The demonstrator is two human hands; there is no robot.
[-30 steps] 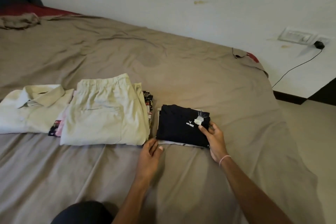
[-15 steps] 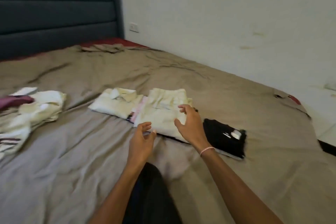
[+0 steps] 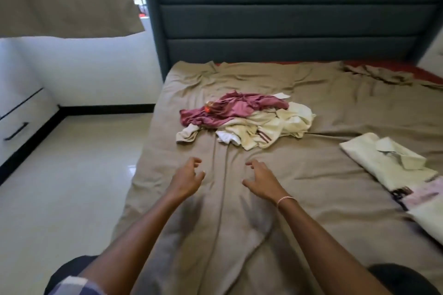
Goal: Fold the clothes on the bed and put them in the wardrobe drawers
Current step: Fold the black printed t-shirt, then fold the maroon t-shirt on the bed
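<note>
Now left grip (image 3: 186,178) and right grip (image 3: 261,182) hover slack-fingered, empty, over the bed (image 3: 335,112) near crumpled clothes (image 3: 249,124); the drawer (image 3: 22,118) sits closed.

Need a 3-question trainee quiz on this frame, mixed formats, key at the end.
1. True or false: the left hand grips a garment.
2. What colour is the garment on top of the unfolded pile? A black, B maroon, C blue.
3. Fill in: the folded cream shirt lies on the bed to the ___ of the right hand.
Key: 1 false; 2 B; 3 right.
</note>
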